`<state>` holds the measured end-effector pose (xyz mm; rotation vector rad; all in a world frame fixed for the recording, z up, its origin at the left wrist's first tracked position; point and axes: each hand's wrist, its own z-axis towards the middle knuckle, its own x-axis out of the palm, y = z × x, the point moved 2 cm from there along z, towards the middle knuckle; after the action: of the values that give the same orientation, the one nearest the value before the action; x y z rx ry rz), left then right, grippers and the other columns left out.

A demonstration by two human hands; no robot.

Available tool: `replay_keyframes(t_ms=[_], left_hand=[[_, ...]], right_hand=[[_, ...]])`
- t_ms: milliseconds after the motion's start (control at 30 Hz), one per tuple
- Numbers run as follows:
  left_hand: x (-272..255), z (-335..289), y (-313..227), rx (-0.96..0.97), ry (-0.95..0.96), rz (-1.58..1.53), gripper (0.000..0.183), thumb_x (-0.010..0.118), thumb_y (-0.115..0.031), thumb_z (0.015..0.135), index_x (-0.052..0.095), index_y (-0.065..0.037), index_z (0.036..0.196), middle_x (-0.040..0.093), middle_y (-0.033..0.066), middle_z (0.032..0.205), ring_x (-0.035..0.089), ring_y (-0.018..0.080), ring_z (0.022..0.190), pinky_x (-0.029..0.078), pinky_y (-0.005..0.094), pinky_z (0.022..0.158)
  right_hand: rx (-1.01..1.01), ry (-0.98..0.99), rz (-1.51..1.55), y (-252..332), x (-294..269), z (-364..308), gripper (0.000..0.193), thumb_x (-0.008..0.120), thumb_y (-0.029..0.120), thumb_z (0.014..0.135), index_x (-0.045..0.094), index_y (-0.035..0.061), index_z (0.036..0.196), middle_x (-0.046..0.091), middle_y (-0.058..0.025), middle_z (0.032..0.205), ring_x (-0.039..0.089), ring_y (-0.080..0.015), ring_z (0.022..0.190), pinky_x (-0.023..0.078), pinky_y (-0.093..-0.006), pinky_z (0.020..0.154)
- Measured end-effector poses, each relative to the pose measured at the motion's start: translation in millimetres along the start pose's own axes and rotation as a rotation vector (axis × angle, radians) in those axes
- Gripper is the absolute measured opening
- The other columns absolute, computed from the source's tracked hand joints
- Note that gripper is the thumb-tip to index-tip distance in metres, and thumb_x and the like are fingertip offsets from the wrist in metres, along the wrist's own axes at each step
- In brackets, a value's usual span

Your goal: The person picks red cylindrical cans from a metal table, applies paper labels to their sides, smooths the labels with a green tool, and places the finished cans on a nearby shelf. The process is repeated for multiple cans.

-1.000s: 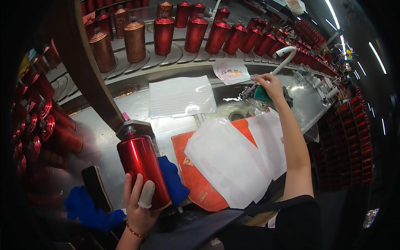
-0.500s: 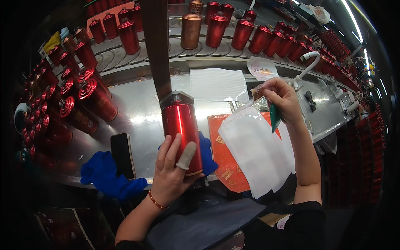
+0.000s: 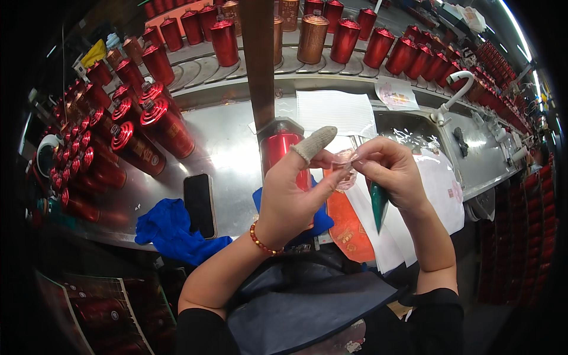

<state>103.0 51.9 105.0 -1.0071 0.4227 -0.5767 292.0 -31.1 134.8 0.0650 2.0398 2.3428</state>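
My left hand (image 3: 291, 195), with a grey fabric cover on one finger, pinches one side of a small clear plastic film (image 3: 344, 171). The film's opposite edge is pinched by my right hand (image 3: 390, 171). A green pointed scraper-like tool (image 3: 378, 207) is tucked into that same right hand and hangs downward. Behind my left hand stands a glossy red bottle (image 3: 279, 148), partly hidden, its top against a dark angled holder (image 3: 281, 125). Under the bottle lies blue cloth (image 3: 322, 223). White sheets (image 3: 435, 192) and an orange-red printed sheet (image 3: 350, 236) lie below my right hand.
Several red bottles (image 3: 167, 130) crowd the left side. More bottles (image 3: 346, 41) line the conveyor (image 3: 290, 65) at the back. A dark post (image 3: 258, 59) rises mid-bench. A phone (image 3: 199, 204) lies beside another blue cloth (image 3: 171, 225). A sink with a white tap (image 3: 458, 77) is right.
My left hand has let go of the red bottle and moved up and right to the film. My right hand has come lower, meeting it. The whole view has shifted slightly.
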Motion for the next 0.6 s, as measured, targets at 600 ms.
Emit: replay_keyframes(t_ms=[600], left_hand=[[11.6,-6.8,-14.8,0.013,-0.040,-0.337,0.049,0.061,0.009,0.095,0.053,0.000,0.142,0.064,0.0072,0.110,0.064,0.0125,0.100,0.057,0.0265,0.082]], right_hand=[[-0.187,0.184,-0.336,-13.5,0.0,-21.4,0.018,0.080,0.009,0.086,0.074,0.0032,0.102,0.062,-0.0001,0.085,0.055,-0.0061,0.076,0.044,-0.0236,0.069]])
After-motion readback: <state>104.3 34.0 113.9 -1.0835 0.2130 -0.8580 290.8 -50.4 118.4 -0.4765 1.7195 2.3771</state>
